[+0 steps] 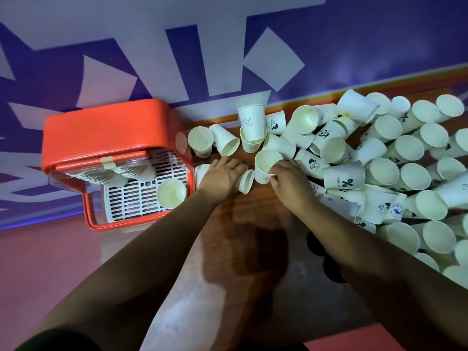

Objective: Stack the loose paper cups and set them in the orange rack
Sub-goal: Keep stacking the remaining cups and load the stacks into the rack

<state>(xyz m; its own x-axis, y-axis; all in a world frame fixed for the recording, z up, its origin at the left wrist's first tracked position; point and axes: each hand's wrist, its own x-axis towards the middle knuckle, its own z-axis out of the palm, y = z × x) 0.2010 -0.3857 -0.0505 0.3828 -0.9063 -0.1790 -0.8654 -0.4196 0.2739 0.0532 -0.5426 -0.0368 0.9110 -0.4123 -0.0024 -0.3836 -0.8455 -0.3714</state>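
Orange rack (109, 122): glossy moulded plastic, rounded corners, white slotted grid floor (131, 198). It sits off the left end of the table (253, 224), a dark wood-grain top. Inside the rack, a nested stack (126, 172) of white paper cups lies on its side at the far edge. One single cup (171, 193) stands mouth-up at the rack's right wall.

Just right of the rack, the left hand (222, 173) is palm-down with its fingers curled over a tipped cup (245, 182) lying on the table. Next right, the right hand (288, 181) pinches the rim of an open-mouthed cup (266, 163), which is tilted.

Further right of the rack is the loose cup pile (379, 173). These are tapered white cones with rolled rims and small black prints, mostly on their sides.
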